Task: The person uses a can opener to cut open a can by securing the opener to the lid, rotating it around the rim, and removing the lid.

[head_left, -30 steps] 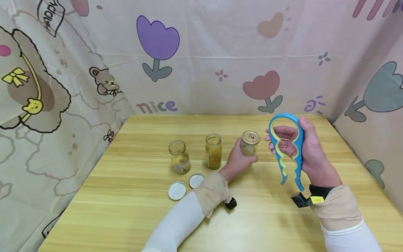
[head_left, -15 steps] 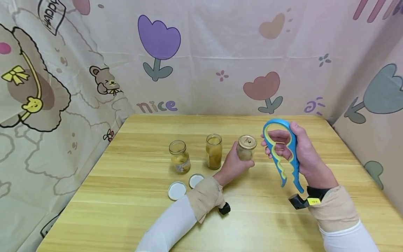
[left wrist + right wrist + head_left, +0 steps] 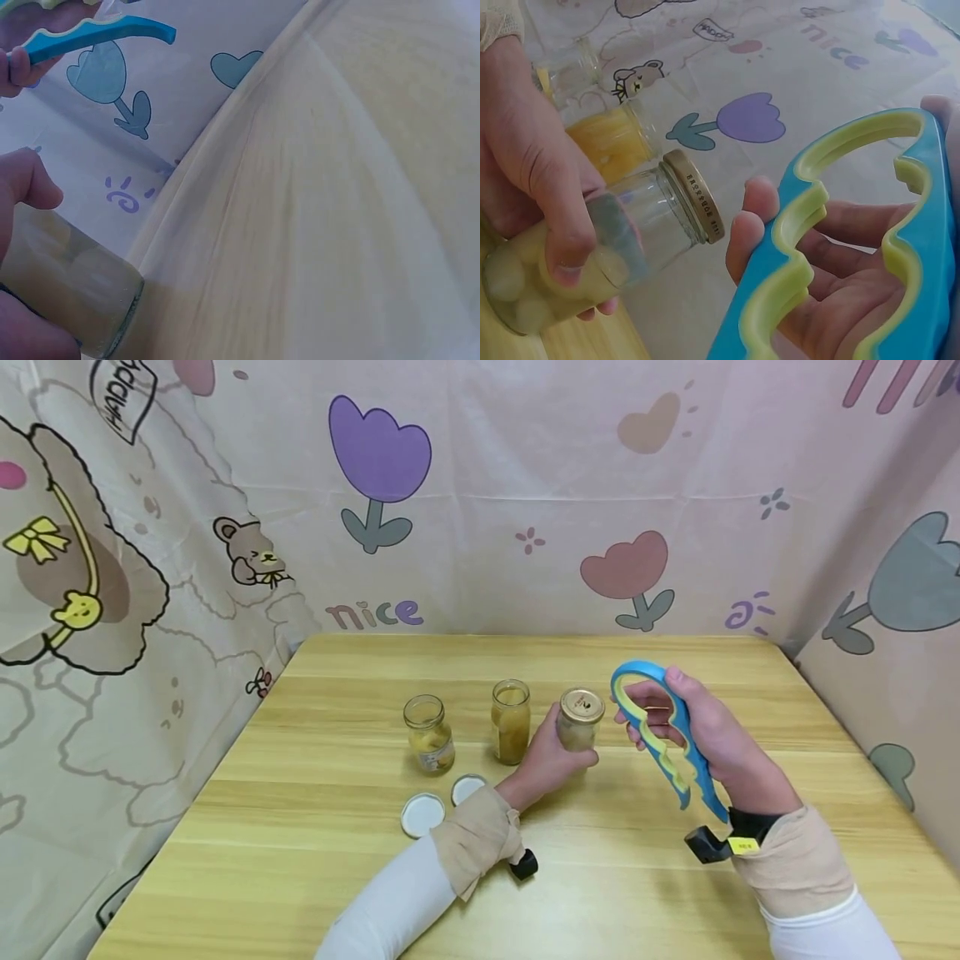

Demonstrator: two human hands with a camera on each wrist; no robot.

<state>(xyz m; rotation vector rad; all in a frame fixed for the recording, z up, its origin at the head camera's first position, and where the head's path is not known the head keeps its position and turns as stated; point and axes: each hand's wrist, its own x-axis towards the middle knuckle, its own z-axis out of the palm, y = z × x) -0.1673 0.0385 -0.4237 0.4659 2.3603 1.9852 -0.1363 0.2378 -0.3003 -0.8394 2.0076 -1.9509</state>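
Note:
My left hand grips a glass jar by its body; the jar is upright and capped with a gold lid. Pale round pieces in liquid show through the glass jar in the right wrist view. Whether its base touches the table I cannot tell. To the right, my right hand holds a blue jar opener with a wavy yellow inner lining. The opener's loop points up and its two arms spread apart downward. A small gap separates it from the gold lid.
Left of my left hand stand two lidless glass jars, a short jar and a taller jar, both with yellowish contents. Two lids, a nearer lid and a farther lid, lie white side up on the wooden table. Printed cloth hangs behind.
The left hand has carried the gold-lidded jar a little left and toward me. My right hand has moved left and slightly down with the opener, which has tilted and come nearer the jar.

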